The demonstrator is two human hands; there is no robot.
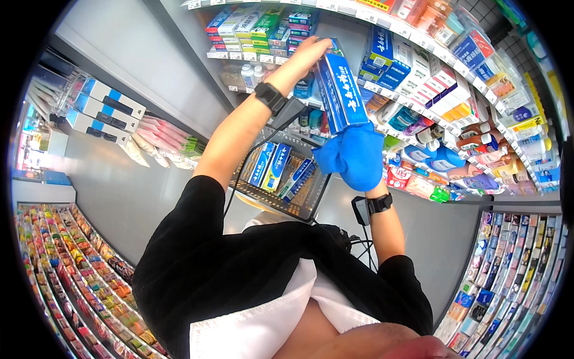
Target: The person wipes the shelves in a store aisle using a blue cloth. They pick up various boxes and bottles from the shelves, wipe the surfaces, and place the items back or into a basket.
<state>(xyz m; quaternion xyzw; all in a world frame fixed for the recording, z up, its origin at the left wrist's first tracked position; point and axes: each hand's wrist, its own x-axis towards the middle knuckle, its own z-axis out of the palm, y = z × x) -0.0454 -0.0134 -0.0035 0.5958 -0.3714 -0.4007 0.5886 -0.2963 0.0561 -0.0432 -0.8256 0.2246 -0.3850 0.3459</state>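
Observation:
My left hand (313, 50) grips the far end of long blue toothpaste boxes (347, 92), which bear white writing. At least two boxes lie side by side there, raised in front of the shelf. At their near end is a bright blue cloth (361, 157) in my right hand (375, 190). The cloth touches that end and covers nearly all the fingers. Below and to the left stands a dark slatted basket (317, 197). Several toothpaste boxes rest inside it, among them a blue-and-white one (276, 167) and a darker blue one (297, 180).
Toothpaste boxes (269, 29) fill the upper shelf at left, with more boxes (390, 56) at right. Bottles (441, 157) crowd the lower shelves. Hanging packets (163, 137) jut out at left. Black cables (231, 193) run from the wrist-worn devices. Snack racks (85, 273) stand behind me.

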